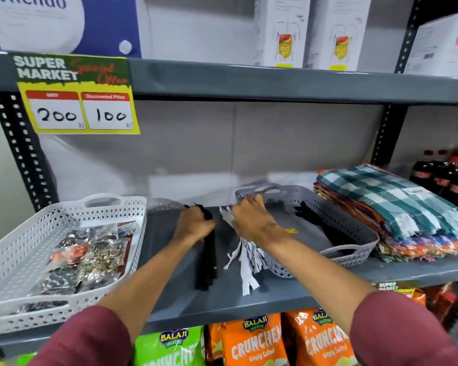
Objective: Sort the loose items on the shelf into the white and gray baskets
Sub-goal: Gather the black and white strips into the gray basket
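Mid-shelf (249, 299), between the white basket (132, 212) and gray basket (365, 233), the left hand (193, 224) clenches black zippers (208, 262) and the right hand (251, 220) clenches white zippers (246, 262), apparently separating colours before binning.

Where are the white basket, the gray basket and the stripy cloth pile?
white basket (132, 207): head view, on its far rim.
gray basket (365, 233): head view, on its right wall.
checked cloth pile (376, 191): head view, on the top cloth.
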Demonstrator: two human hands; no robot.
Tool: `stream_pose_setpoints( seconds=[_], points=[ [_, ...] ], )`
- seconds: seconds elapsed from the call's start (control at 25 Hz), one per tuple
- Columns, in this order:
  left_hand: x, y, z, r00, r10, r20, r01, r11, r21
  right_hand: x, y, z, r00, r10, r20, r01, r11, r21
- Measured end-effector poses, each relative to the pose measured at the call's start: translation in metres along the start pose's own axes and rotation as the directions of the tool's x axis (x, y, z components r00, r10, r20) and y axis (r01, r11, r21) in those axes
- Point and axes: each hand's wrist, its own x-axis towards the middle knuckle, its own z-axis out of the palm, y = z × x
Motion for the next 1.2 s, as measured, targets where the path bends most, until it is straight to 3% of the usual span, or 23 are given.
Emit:
stream_pose_setpoints(
  seconds=[0.12,0.24,0.36,0.44,0.6,0.72,0.96,1.08,1.2],
  points=[
    [-0.003,-0.019,-0.007,0.999,-0.002,0.034,-0.004,0.982,0.191,0.006,-0.025,0.008,0.983,0.023,0.181,0.018,0.975,-0.222],
    [-0.007,-0.028,0.002,0.997,-0.024,0.069,0.002,0.952,0.305,0.011,-0.04,0.02,0.967,0.039,0.251,0.026,0.968,-0.25],
    [-0.008,-0.019,0.0,0.998,0.016,0.056,-0.033,0.95,0.311,0.01,-0.035,0.022,0.974,0.055,0.219,-0.075,0.994,0.084],
    [-0.005,-0.002,-0.007,0.997,0.073,0.014,-0.074,0.956,0.284,0.009,-0.023,0.011,0.992,0.057,0.113,-0.088,0.954,0.288],
    [0.008,0.057,-0.023,0.983,0.161,-0.091,-0.144,0.974,0.175,0.022,0.028,-0.017,0.984,0.127,-0.126,-0.045,0.856,0.514],
    [0.018,0.104,-0.014,0.981,0.175,-0.087,-0.17,0.983,0.064,0.032,0.081,-0.019,0.959,0.23,-0.164,-0.082,0.782,0.618],
    [0.032,0.142,0.057,0.995,0.078,0.058,-0.074,0.995,-0.073,0.012,0.147,0.014,0.965,0.254,0.072,-0.254,0.822,0.51],
    [0.025,0.145,0.094,0.97,0.078,0.231,-0.089,0.995,0.039,-0.002,0.154,0.032,0.951,0.181,0.25,-0.278,0.855,0.437],
    [0.013,0.144,0.117,0.937,0.033,0.348,-0.1,0.979,0.177,-0.008,0.154,0.038,0.89,0.155,0.43,-0.353,0.83,0.431]
  ],
)
